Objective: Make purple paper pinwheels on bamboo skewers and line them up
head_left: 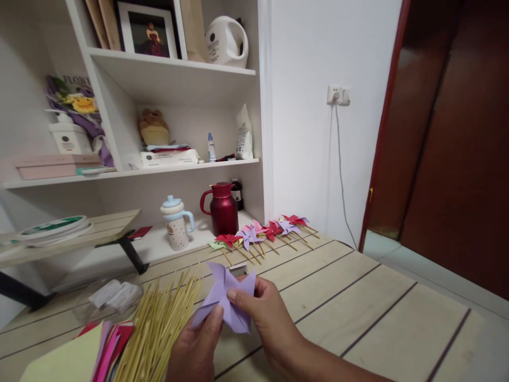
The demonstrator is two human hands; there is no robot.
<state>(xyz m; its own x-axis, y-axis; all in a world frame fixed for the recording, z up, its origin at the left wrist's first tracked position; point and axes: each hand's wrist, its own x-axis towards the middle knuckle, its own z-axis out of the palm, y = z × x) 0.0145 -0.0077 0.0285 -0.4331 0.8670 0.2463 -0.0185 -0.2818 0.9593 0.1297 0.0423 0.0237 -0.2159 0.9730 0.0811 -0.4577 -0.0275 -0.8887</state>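
Purple paper pinwheel point(226, 300) sits between both hands, just above the tabletop point(358, 318), near the lower middle of the view. Right hand point(264, 313) grips its centre/right side: thumb pressed on the front face, other fingers behind the paper, so grip is clamped on the pinwheel. Left hand point(196, 347) comes up from below, thumb tip on the lower left blade, pinching it too; its remaining fingers are hidden behind the paper & cut by the frame edge. Both wrists angle inward, right forearm runs off bottom right. Just left of the hands: a bundle of bamboo sticks point(159, 323) fanned on the tabletop, beside a stack of coloured paper sheets point(95, 350), partly out of frame. Farther back, a row of finished pinwheels point(262, 233) on sticks. Small object behind the pinwheel's top edge, can't make out.
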